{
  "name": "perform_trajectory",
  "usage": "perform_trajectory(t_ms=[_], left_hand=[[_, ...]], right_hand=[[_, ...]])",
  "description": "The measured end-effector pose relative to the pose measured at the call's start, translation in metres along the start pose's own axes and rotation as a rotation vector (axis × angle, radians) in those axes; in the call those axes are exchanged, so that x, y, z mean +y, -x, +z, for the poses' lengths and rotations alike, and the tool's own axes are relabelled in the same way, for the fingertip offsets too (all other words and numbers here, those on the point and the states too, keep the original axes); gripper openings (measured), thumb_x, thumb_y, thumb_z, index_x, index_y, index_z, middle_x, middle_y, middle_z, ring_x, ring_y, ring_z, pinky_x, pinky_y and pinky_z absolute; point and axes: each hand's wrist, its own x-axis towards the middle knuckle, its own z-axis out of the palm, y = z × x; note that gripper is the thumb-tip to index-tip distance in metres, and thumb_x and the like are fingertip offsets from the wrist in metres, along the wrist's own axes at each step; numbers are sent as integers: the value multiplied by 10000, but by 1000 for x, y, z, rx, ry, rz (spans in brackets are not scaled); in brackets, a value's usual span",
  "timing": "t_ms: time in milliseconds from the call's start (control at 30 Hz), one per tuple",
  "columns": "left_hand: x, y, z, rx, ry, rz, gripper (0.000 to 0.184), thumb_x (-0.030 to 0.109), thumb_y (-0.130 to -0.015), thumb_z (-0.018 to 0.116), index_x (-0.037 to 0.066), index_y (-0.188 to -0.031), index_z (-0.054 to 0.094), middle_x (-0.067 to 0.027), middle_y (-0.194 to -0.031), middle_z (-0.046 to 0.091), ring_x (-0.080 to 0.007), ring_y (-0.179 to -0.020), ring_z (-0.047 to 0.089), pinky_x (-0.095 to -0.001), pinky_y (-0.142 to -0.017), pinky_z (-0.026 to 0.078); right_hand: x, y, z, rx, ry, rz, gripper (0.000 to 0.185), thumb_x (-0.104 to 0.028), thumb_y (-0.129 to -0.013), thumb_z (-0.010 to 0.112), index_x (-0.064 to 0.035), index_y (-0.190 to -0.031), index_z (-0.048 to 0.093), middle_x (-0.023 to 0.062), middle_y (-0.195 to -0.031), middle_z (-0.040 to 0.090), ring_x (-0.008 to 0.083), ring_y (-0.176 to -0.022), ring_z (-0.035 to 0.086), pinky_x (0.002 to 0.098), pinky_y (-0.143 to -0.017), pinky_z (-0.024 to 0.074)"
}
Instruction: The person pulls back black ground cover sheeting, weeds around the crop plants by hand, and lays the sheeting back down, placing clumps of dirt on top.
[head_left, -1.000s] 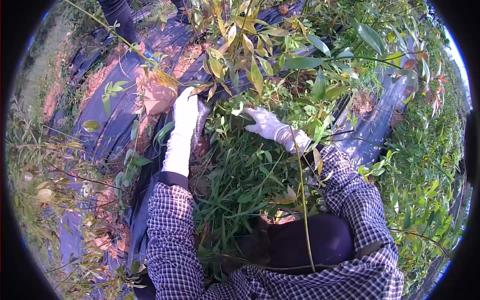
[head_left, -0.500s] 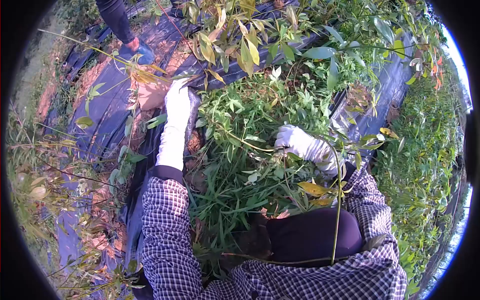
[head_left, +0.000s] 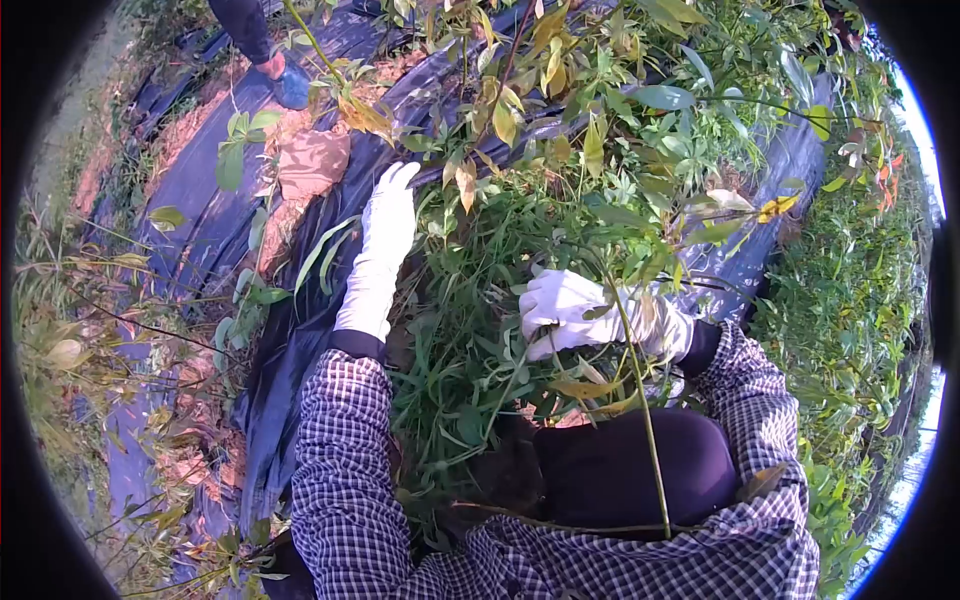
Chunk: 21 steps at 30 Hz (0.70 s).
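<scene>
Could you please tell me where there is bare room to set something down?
The barest patch is the black plastic sheeting, bordered by the blue shoe above and the reddish-brown lump at right. Dense green weeds crowd the gap between the white-gloved left hand and white-gloved right hand.

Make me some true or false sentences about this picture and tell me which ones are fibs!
1. The left hand wears a white glove. True.
2. The sleeves are plain red. False: the sleeves are checked, dark and white.
3. A blue shoe shows in the upper left of the picture. True.
4. The right hand is holding the shoe. False: it is down among green plants.
5. Dark sheeting spreads to the left of the left hand. True.
</scene>
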Motion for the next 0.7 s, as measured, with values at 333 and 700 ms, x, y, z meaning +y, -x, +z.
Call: perform_trajectory(t_ms=[333,700], left_hand=[[74,71,36,-202,-370,434,534,99,-820,535,117,-1352,489,-106,-1370,509,-287,-1289,449,-504,-1137,227],[58,114,107,-302,633,-438,395,262,-950,503,21,-1253,577,-163,-1252,612,-288,-1183,569,-349,-1010,420]], right_hand=[[-16,1,33,-58,-79,-60,205,-341,-773,663,-146,-721,696,24,-755,638,246,-706,620,415,-662,452],[-33,-32,15,-211,4,9,494,-425,-749,720,-65,-1072,620,95,-1046,617,308,-992,575,429,-867,441]])
